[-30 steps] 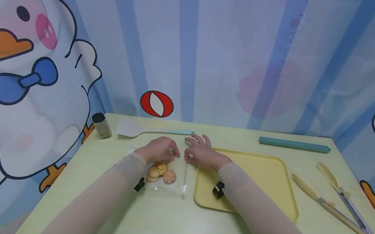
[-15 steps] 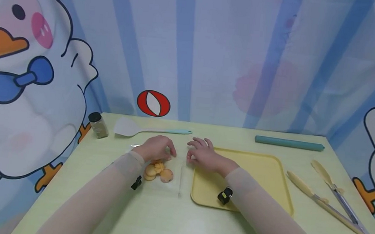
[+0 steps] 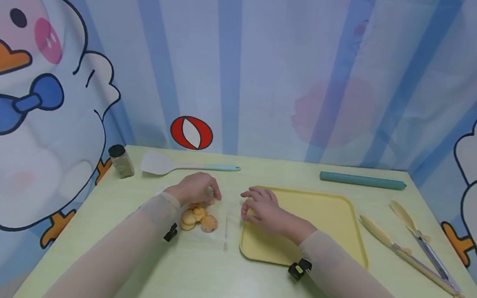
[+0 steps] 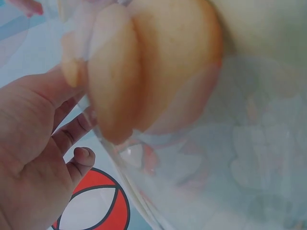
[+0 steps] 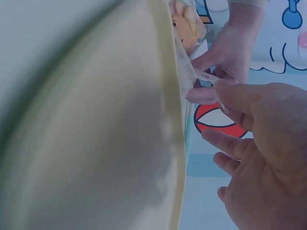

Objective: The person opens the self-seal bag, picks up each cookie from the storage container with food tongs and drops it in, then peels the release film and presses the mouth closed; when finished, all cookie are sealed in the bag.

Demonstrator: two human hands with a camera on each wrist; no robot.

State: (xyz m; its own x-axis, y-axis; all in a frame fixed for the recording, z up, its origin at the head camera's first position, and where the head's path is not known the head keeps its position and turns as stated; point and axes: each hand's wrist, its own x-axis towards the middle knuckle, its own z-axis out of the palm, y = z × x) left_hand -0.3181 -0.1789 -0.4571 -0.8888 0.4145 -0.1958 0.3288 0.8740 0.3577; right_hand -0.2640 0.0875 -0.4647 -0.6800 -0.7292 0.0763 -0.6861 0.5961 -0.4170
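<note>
A clear plastic bag [image 3: 215, 241] lies on the table with several round and flower-shaped cookies [image 3: 209, 223] inside. At its far edge the left hand [image 3: 195, 189] grips the film with curled fingers. The left wrist view looks through the bag at two large cookies [image 4: 177, 62], partly covering that hand's fingertips. Over the tray's left side, the right hand [image 3: 266, 214] keeps thumb and index finger together, its other fingers loosely spread. In the right wrist view those two fingertips pinch a thin whitish strip [image 5: 207, 76] of the bag, which runs toward the left hand.
A yellow tray [image 3: 321, 203] lies right of the bag. Behind are a spatula [image 3: 158, 163], a spice jar [image 3: 121, 163] and a green rod [image 3: 361, 180]. Tongs [image 3: 413, 263] lie at the right. A printed curtain [image 3: 270, 76] hangs behind the table.
The right hand has moved right and nearer the body, widening the gap between the hands. The left hand stays at the bag's far edge. The head view has turned slightly right.
</note>
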